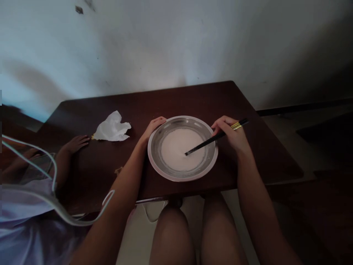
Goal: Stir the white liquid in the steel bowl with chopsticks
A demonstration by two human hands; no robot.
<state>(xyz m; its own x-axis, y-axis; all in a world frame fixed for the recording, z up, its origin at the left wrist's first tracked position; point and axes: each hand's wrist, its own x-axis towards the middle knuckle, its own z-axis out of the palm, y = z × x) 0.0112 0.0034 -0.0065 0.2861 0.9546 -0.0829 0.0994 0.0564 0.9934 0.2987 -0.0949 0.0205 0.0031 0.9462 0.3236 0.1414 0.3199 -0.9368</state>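
A round metal bowl (156, 162) stands near the front edge of the dark table, holding a smooth, pale white mixture (179, 143). My left hand (155, 127) grips the bowl's rim at its upper left, the fingers partly hidden behind it. In my right hand (230, 132) is a pair of black chopsticks (205, 142) with gold bands, slanting down to the left. Their tips dip into the mixture near its middle. The right fingers are closed round the chopsticks, close to the bowl's right rim.
A crumpled white plastic bag (111, 129) lies on the dark table (193, 99) at the left. Beside it rests another person's hand (77, 143). White cables (55, 200) loop across the lower left. A pale wall (165, 48) rises behind the table.
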